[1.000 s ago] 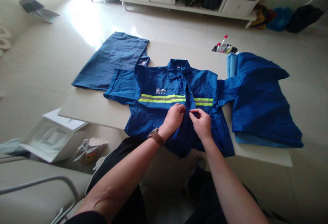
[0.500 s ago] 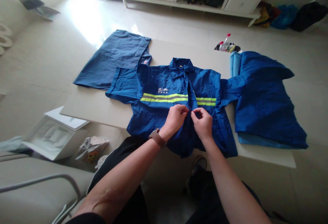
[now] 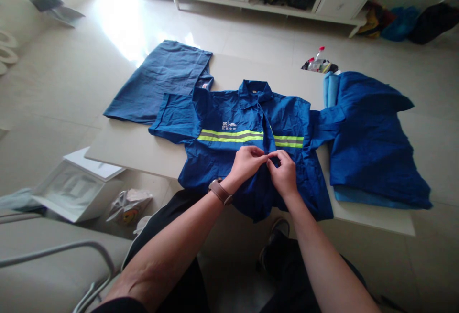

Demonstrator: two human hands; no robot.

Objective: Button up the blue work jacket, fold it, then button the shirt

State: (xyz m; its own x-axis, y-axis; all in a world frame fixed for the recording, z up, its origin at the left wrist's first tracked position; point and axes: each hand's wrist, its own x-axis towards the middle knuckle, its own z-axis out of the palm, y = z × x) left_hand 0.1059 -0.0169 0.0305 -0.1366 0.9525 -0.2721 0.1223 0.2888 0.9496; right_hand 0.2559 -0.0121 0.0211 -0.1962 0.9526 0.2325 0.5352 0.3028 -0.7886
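A blue work shirt (image 3: pixel 222 112) with a yellow-and-grey reflective band lies front side up on the white table (image 3: pixel 125 148), its collar pointing away from me. My left hand (image 3: pixel 248 164), with a brown-strapped watch (image 3: pixel 220 191) on the wrist, pinches the shirt's front opening just below the band. Close beside it my right hand (image 3: pixel 283 172) pinches the other side of the same opening. The fingertips of both hands meet at the placket. Any button between them is hidden by the fingers.
Folded blue cloth (image 3: pixel 158 83) lies at the table's far left. A pile of blue garments (image 3: pixel 373 145) covers the right end, under the shirt's sleeve. Bottles (image 3: pixel 317 62) stand beyond the far edge. An open white box (image 3: pixel 79 188) sits on the floor at left.
My left hand's fingers have stretched towards the right, and the fingertips of both hands now touch at the placket. The shirt lies as before.
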